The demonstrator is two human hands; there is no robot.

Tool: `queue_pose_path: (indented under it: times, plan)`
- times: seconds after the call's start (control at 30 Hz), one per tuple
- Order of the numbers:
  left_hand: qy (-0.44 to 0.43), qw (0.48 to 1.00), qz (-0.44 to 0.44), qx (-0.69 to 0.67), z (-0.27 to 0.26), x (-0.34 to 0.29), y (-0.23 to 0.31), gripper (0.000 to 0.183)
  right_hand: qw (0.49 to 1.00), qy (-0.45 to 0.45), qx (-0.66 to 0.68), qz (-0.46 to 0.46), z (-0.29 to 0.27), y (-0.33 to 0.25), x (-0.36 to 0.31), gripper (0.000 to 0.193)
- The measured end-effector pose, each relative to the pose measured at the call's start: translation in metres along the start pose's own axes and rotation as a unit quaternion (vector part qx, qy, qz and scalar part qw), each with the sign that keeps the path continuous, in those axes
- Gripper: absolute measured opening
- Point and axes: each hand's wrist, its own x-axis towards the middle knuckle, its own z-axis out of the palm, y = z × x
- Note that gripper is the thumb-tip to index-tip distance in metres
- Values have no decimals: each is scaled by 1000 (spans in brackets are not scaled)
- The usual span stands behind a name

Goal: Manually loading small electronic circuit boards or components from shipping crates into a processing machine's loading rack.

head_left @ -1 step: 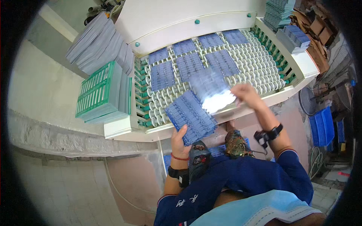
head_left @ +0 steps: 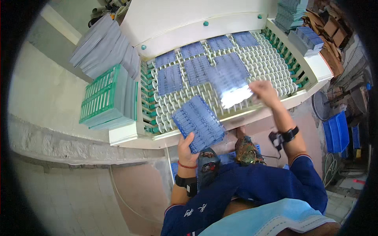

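Note:
My left hand (head_left: 188,150) grips the near edge of a clear blue compartment tray (head_left: 199,122), held tilted above the front edge of a white roller conveyor (head_left: 271,59). My right hand (head_left: 263,93) is shut on a second blue tray (head_left: 230,78), which is blurred and shiny over the rollers. Several more blue trays (head_left: 170,79) lie flat on the rollers further back, in rows under the white machine hood (head_left: 189,15). Both wrists wear dark bands, and my sleeves are dark blue.
A stack of green-edged trays (head_left: 108,99) sits on the ledge left of the conveyor, with grey stacks (head_left: 100,49) behind it. More tray stacks (head_left: 305,37) stand at the upper right. Blue crates (head_left: 335,133) and a fan (head_left: 323,106) are on the floor to the right.

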Motion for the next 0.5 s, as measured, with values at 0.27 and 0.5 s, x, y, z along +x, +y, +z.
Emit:
queue_pose_path:
  times: [0.27, 0.5]
  plan:
    - [-45, 999, -19, 1, -7, -10, 12, 48, 855, 258, -446, -58, -144, 39, 86, 28]
    - [12, 999, -18, 24, -4, -26, 9, 40, 934, 81, -321, -133, -23, 7, 35, 39]
